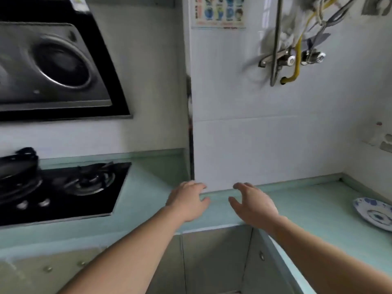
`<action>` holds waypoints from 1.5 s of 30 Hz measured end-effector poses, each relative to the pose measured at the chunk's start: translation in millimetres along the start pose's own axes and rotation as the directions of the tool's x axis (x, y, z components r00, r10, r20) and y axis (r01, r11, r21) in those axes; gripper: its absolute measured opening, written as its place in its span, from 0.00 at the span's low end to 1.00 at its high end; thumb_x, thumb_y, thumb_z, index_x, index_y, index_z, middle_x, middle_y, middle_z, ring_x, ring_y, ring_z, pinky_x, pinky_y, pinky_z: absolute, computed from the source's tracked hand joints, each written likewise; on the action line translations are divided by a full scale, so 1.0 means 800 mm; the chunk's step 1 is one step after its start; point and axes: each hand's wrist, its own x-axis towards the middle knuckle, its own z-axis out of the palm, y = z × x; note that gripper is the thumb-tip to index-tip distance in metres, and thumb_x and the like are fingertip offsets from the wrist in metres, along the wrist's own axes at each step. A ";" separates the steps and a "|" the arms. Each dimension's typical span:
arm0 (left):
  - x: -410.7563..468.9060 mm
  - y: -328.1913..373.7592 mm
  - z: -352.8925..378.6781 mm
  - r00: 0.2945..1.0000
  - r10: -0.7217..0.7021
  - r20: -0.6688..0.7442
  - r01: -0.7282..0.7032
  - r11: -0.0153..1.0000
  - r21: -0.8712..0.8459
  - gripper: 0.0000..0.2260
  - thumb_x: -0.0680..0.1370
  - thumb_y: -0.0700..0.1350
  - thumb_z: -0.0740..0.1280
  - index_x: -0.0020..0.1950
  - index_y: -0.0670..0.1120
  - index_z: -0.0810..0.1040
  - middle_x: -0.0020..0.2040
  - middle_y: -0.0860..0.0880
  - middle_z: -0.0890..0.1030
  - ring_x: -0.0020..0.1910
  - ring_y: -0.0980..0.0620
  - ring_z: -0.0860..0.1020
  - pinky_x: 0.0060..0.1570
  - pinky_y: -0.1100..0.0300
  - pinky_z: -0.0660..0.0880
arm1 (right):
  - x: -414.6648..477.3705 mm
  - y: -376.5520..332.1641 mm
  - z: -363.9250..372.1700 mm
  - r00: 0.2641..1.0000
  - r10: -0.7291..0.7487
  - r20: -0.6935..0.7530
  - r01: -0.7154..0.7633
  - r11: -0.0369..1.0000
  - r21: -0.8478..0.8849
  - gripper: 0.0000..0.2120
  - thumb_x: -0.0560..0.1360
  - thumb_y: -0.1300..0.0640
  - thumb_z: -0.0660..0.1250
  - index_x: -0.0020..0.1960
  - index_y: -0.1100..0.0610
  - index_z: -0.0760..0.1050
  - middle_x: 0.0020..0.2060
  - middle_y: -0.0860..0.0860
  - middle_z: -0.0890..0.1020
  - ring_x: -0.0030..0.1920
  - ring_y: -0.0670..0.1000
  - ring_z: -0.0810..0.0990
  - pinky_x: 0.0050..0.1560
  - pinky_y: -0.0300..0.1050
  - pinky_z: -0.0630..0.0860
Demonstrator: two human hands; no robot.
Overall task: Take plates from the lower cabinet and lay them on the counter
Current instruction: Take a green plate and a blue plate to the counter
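A white plate with blue flower patterns (375, 213) lies on the pale green counter (307, 206) at the far right, partly cut off by the frame edge. My left hand (188, 201) and my right hand (252, 203) hover side by side over the counter's inner corner, fingers relaxed and slightly curled, holding nothing. Below the counter edge are the closed lower cabinet doors (214, 262), with a small round knob (262, 256) on the right one. Neither hand touches the plate or the doors.
A black gas hob (70, 187) is set into the counter at the left, with a dark pan (17, 164) on its far burner. A black range hood (53, 64) hangs above it. Pipes and valves (292, 56) run down the tiled wall at upper right.
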 end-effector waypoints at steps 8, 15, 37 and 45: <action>-0.214 -0.216 -0.066 0.930 -0.349 -0.117 0.342 0.936 -0.078 0.22 0.77 0.56 0.59 0.70 0.52 0.71 0.70 0.54 0.71 0.68 0.50 0.70 0.65 0.53 0.69 | -0.056 -0.252 0.108 0.949 -0.297 0.103 0.286 0.952 0.109 0.22 0.77 0.45 0.59 0.69 0.51 0.69 0.64 0.47 0.75 0.58 0.53 0.77 0.53 0.44 0.75; -0.402 -0.335 -0.127 0.784 -0.574 -0.235 0.560 0.818 -0.130 0.18 0.76 0.54 0.63 0.65 0.50 0.76 0.64 0.51 0.77 0.65 0.49 0.73 0.63 0.55 0.70 | -0.137 -0.449 0.171 0.820 -0.532 0.213 0.494 0.845 0.206 0.21 0.77 0.45 0.59 0.68 0.50 0.69 0.65 0.47 0.75 0.60 0.53 0.77 0.56 0.47 0.75; -0.682 -0.390 -0.170 0.216 -0.933 -0.287 0.902 0.303 -0.308 0.14 0.79 0.47 0.62 0.62 0.47 0.78 0.61 0.47 0.78 0.61 0.48 0.75 0.60 0.59 0.70 | -0.282 -0.696 0.272 0.328 -0.888 0.323 0.694 0.459 0.555 0.20 0.77 0.46 0.60 0.67 0.51 0.70 0.61 0.48 0.76 0.57 0.51 0.77 0.55 0.46 0.75; -0.777 -0.440 -0.188 0.124 -0.941 -0.315 0.914 0.232 -0.334 0.16 0.79 0.52 0.61 0.65 0.52 0.74 0.64 0.51 0.75 0.60 0.49 0.75 0.60 0.58 0.72 | -0.353 -0.792 0.289 0.189 -0.930 0.314 0.735 0.346 0.582 0.21 0.78 0.47 0.59 0.68 0.53 0.69 0.61 0.49 0.76 0.59 0.51 0.75 0.55 0.45 0.73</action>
